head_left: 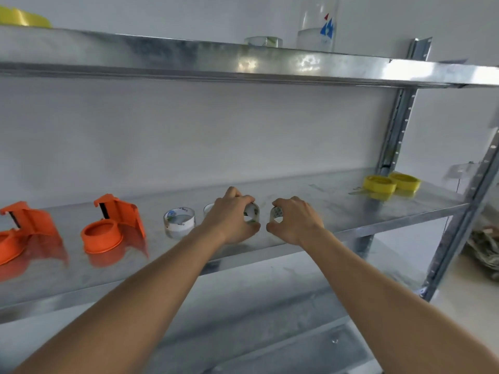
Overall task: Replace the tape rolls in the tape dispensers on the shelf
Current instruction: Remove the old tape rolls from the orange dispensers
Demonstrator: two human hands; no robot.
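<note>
Both hands, one clear tape roll each

Left hand (229, 215) has its fingers curled round a clear plastic tape roll (251, 212), right hand (294, 220) pinches another (276, 214) — both just over the grey metal shelf (337, 206). Third clear roll (179, 222) sits left of them, then two orange plastic tape dispensers (113, 225) — yellow rolls (379, 186) far right.

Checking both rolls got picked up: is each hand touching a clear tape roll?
Touching. Head view: left hand grips one roll; right hand the other roll.

Two orange tape dispensers (113, 225) sit left of the clear tape roll (179, 221) with white core; yellow rolls (379, 184) lie far right on the grey metal shelf (351, 211).
</note>
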